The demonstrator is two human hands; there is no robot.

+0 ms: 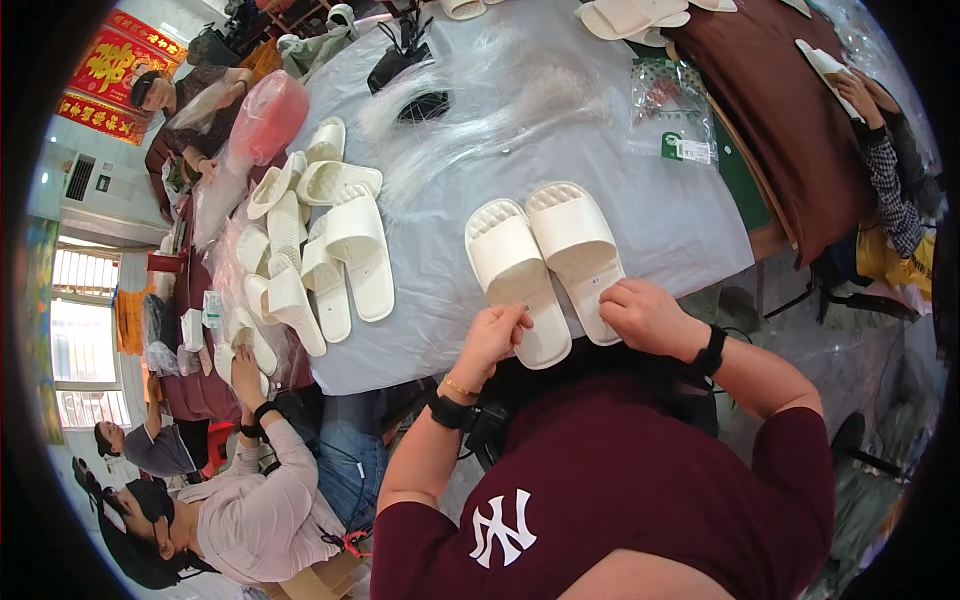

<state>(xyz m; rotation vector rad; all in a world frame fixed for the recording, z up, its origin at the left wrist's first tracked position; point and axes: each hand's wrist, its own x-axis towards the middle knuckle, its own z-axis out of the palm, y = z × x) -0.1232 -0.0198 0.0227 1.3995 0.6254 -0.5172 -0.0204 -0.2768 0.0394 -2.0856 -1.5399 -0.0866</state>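
Observation:
A pair of cream-white slide slippers lies side by side at the near edge of the covered table, heels toward me. My left hand [490,340] is closed at the outer heel edge of the left slipper [503,250], thumb and fingers curled over its footbed. At the right slipper [572,238], my right hand [648,316] pinches the outer side near the heel, its other fingers bent. Both slippers have a wide plain strap and a bumpy toe area. My fingertips under the slipper edges are hidden.
To the left, several more cream slippers [325,255] are heaped on the grey sheet [430,330]. Clear plastic strands [490,110], a black bag [398,68] and a clear packet [672,115] lie farther back. Co-workers sit at left and right, one touching slippers [245,350] at the left.

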